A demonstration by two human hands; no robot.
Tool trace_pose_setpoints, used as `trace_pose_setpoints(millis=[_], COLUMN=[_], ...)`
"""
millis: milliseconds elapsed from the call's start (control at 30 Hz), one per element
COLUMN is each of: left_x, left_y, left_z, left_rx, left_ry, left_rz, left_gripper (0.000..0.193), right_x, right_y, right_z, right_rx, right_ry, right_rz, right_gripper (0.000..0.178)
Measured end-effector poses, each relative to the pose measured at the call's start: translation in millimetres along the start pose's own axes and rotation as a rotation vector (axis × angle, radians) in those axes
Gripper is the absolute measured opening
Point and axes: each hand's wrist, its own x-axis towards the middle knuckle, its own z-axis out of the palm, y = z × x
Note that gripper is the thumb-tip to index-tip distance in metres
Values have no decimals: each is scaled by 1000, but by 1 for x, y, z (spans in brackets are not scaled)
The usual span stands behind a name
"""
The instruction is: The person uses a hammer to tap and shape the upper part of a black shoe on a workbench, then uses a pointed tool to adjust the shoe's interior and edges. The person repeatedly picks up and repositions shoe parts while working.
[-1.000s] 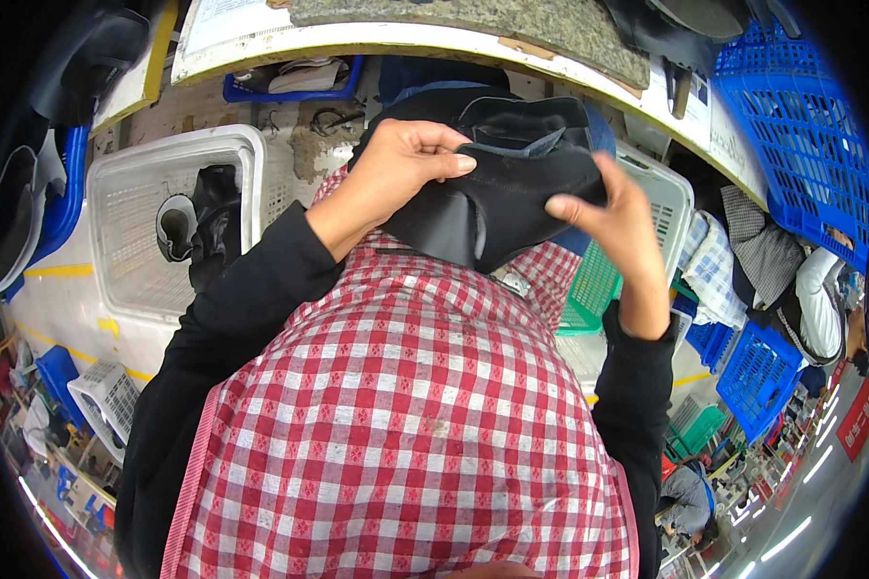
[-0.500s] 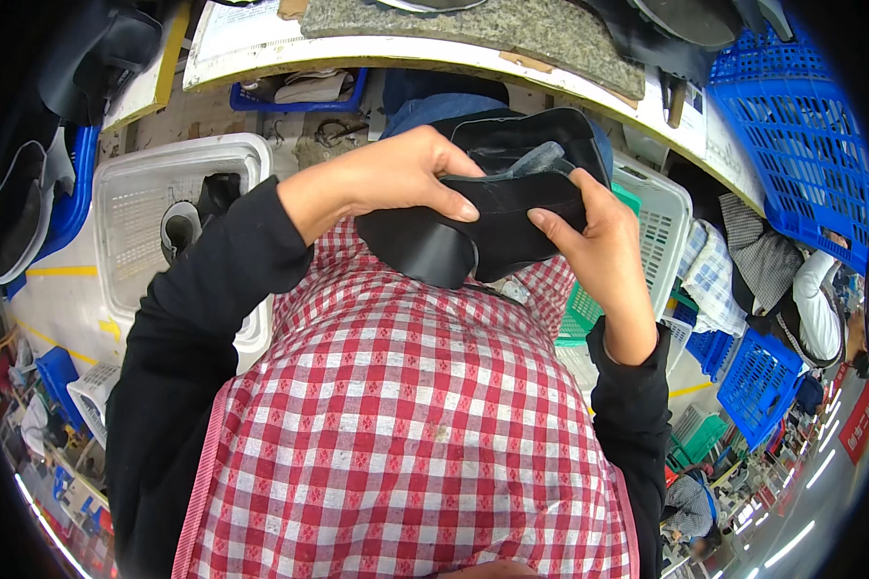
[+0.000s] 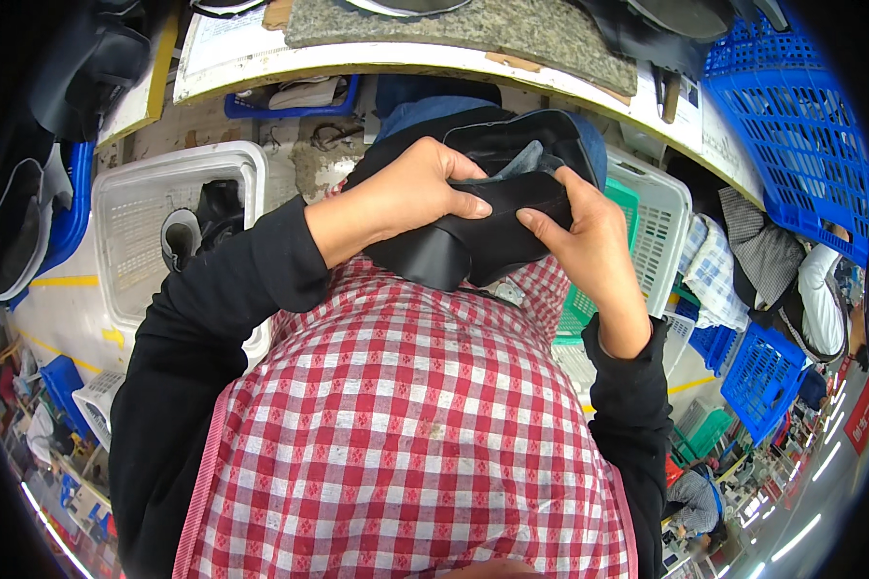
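Above my lap I hold a black leather shoe upper [image 3: 497, 232] by its folded edge, both thumbs on the near side. My left hand [image 3: 444, 188] pinches the edge toward the left. A short way to the right, my right hand [image 3: 584, 217] grips the same edge, its fingertips partly hidden behind it. A grey fuzzy lining [image 3: 526, 161] shows between the hands. Behind it, another black leather piece [image 3: 560, 135] lies open over my knees; whether the two are joined I cannot tell.
A white crate [image 3: 116, 232] with black boot pieces stands at left. At right are a white basket [image 3: 671, 212] with a green one inside, and blue baskets [image 3: 792, 125]. Ahead runs a worktable edge [image 3: 377, 60] with a stone slab [image 3: 473, 34]. People sit farther off at right.
My left hand has shifted slightly to the right along the edge, closer to my right hand. The leather between them is bent a little more.
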Motion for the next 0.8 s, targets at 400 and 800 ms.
trace_pose_setpoints(millis=[400, 800], left_x=[12, 19], left_y=[-3, -14], left_z=[-2, -8], left_rx=[236, 152], left_ry=[-76, -215], left_rz=[214, 250], left_gripper=[25, 36], right_x=[0, -4], right_y=[6, 29], right_z=[4, 10], right_rx=[-30, 550], right_ry=[54, 44], right_rz=[-131, 25], right_gripper=[46, 19])
